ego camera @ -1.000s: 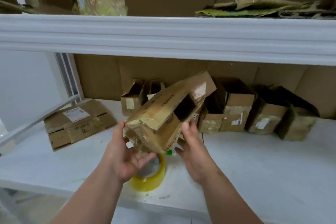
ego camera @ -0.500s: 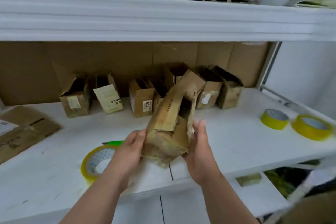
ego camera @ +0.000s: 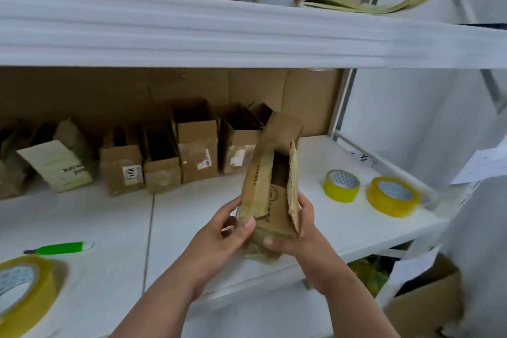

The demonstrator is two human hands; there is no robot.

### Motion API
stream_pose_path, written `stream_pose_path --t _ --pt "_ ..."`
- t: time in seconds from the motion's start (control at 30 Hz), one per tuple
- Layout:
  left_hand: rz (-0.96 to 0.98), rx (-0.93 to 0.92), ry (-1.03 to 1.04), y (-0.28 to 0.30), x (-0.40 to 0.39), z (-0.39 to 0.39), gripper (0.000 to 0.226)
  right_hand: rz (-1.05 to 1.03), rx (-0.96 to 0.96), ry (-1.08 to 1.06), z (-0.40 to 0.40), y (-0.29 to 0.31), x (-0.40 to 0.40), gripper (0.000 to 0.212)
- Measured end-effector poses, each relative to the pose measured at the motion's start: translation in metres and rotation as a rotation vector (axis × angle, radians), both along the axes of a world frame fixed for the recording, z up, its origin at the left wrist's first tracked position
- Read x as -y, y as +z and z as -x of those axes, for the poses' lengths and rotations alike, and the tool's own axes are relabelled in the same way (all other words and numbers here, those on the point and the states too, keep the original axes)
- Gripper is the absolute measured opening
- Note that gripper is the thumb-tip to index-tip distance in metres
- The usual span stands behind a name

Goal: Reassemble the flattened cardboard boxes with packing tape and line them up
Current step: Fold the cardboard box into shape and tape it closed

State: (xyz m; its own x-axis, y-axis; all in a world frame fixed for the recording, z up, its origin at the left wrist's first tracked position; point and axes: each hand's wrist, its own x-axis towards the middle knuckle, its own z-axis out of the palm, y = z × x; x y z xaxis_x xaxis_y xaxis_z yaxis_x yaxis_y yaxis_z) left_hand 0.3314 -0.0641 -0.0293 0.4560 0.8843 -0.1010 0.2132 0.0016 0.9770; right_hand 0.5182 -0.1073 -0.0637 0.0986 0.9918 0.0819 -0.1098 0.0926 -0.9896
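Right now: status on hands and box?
Left hand and right hand grip box, open end up. Row of boxes behind. Nothing blocking.
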Motion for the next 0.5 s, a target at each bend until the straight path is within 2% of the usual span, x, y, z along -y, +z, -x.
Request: stream_pose_path --t 0.17,0.23,0.33,0.5 --pt "-0.045 -0.035 -0.073 -0.005 -0.007 -0.078 0.073 -0.074 0.018 -0.039 -0.079 0.007 0.004 0.091" --pt "-0.085 -0.048 -0.058 -0.005 -0.012 -0.103 0.069 -0.094 0.065 -0.072 -0.100 0.011 0.003 0.088" --pt "-0.176 -0.128 -0.031 0.006 -0.024 -0.137 0.063 -0.069 0.142 -0.230 -0.128 0.014 -0.008 0.090" --pt "-0.270 -0.134 -0.052 0.017 -0.057 -0.182 0.052 -0.109 0.093 -0.278 -0.165 0.019 -0.042 0.081"
